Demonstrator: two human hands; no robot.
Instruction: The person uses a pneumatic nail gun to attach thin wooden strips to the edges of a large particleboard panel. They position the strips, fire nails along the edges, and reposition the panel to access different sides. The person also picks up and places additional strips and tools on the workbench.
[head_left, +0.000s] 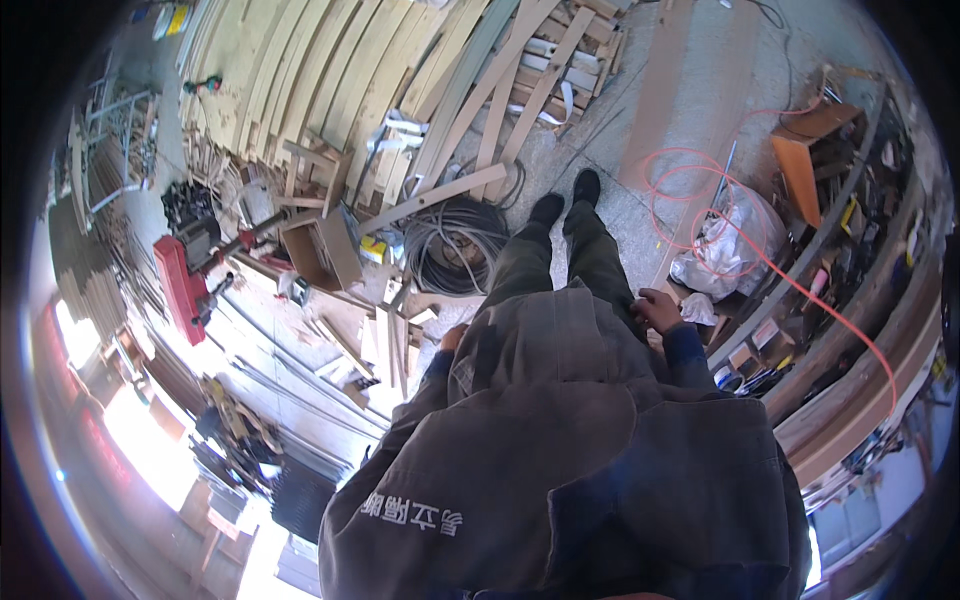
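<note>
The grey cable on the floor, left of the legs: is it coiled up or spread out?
Coiled up: the grey cable lies in many overlapping round loops.

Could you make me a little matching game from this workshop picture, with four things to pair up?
Things:
1. Right hand
2. Orange hose
3. Cable bundle
4. Shoes

Descriptions:
A. Coiled, left of the trousers
B. Black, a pair
C. At the end of a dark blue sleeve
D. Trailing across a whitish plastic bag

Right pairs: 1-C, 2-D, 3-A, 4-B
</note>
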